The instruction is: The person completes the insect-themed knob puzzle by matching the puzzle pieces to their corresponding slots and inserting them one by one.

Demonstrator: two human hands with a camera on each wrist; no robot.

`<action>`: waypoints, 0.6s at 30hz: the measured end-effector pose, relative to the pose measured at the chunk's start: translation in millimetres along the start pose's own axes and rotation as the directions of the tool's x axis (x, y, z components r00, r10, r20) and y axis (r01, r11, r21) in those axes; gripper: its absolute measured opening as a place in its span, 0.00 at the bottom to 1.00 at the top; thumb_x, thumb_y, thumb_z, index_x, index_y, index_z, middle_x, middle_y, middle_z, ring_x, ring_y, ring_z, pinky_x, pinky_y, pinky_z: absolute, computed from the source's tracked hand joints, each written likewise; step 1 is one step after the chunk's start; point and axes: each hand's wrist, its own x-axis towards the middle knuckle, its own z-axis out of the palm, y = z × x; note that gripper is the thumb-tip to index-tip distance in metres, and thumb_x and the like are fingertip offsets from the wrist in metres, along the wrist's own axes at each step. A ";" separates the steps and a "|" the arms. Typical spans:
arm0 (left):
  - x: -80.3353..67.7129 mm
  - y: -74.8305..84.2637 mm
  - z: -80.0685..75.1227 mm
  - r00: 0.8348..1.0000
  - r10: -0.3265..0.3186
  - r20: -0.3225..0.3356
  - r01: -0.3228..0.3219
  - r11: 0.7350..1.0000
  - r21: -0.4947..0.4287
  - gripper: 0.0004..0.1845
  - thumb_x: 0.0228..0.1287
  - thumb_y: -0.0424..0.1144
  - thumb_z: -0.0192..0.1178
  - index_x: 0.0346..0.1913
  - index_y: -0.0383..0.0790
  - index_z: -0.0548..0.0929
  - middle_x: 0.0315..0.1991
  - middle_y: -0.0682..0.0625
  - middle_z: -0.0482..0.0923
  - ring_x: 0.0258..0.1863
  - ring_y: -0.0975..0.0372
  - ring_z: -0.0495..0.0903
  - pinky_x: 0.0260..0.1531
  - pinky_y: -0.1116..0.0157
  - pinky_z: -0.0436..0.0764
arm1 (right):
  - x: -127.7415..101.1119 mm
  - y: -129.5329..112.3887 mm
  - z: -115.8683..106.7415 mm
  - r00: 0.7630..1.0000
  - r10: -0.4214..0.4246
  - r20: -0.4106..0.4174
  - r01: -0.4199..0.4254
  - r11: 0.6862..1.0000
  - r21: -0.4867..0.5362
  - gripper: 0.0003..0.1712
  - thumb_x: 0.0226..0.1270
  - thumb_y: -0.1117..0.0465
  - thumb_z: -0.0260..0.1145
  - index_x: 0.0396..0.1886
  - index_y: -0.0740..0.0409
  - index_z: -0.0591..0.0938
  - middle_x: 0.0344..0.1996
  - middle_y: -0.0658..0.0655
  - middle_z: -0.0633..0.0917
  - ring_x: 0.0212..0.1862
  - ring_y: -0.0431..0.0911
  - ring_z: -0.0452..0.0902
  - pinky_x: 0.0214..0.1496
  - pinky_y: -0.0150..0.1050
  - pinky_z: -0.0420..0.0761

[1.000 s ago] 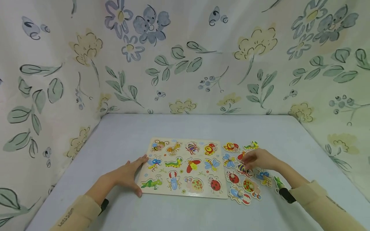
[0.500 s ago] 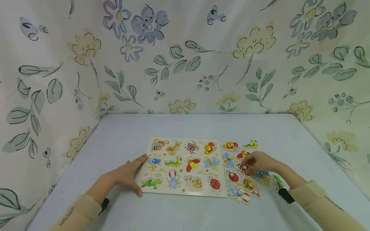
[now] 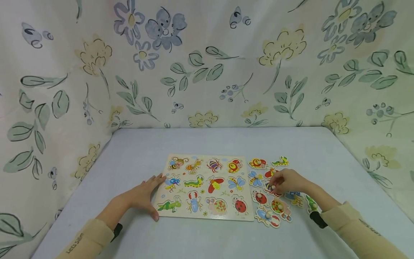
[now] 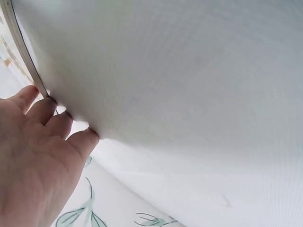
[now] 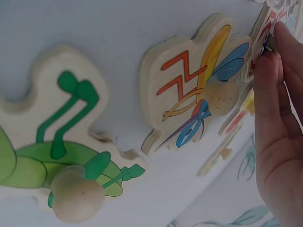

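Note:
My left hand [image 3: 142, 196] rests at the left edge of a wooden insect puzzle board [image 3: 206, 171], fingers and thumb spread. In the left wrist view, the fingertips [image 4: 45, 106] touch the board's side. Right of the board, my right hand [image 3: 289, 182] pinches the spider puzzle piece [image 3: 267, 189] among the loose pieces. Its fingers partly cover that piece and its knob. The right wrist view shows the thumb and fingers together at the spider piece [image 5: 251, 71], at upper right.
Loose knobbed pieces lie around the right hand: ladybird [image 3: 260, 198], stag beetle [image 3: 267, 217], snail [image 3: 280, 208], caterpillar [image 3: 280, 161] and several more. Nearer the right wrist camera are the mosquito piece [image 5: 189, 80] and grasshopper piece [image 5: 80, 156]. A floral curtain [image 3: 207, 90] stands behind the table.
The right hand's fingers have lowered slightly and closed in on the spider piece. The left hand stays at the board's edge. The head view has shifted a little.

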 end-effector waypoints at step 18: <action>0.1 1.1 1.0 1.000 -0.014 0.006 0.015 1.000 -0.026 0.70 0.26 0.51 0.84 0.74 0.33 0.53 0.75 0.32 0.45 0.72 0.35 0.44 0.67 0.34 0.46 | 0.7 -0.4 1.1 0.999 -0.041 -0.018 0.041 0.999 -0.004 0.03 0.56 0.70 0.71 0.31 0.62 0.85 0.26 0.49 0.82 0.29 0.43 0.74 0.29 0.32 0.80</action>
